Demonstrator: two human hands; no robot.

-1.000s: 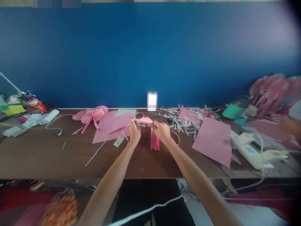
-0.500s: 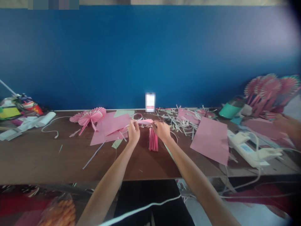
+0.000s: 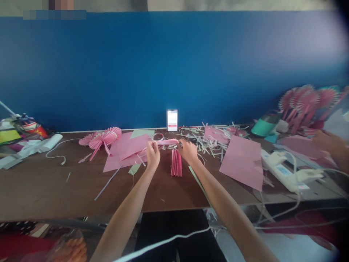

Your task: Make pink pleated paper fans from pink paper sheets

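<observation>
A narrow folded strip of pink paper is stretched level between my two hands above the table. My left hand pinches its left end, fingers closed. My right hand grips the right end with bent fingers. Just below, near the right wrist, a pleated pink paper piece lies on the brown table. Left of my left hand are overlapping pink sheets and pleated paper fans. A roll of tape lies behind the strip.
A lit phone leans on the blue wall. Paper shreds, a pink sheet and a white power strip with cables lie to the right. Several finished fans stand at the far right, near another person's hand.
The whole view has shifted slightly. Both hands keep their hold on the folded pink paper, almost unmoved. The other person's hand at the right has moved a little.
</observation>
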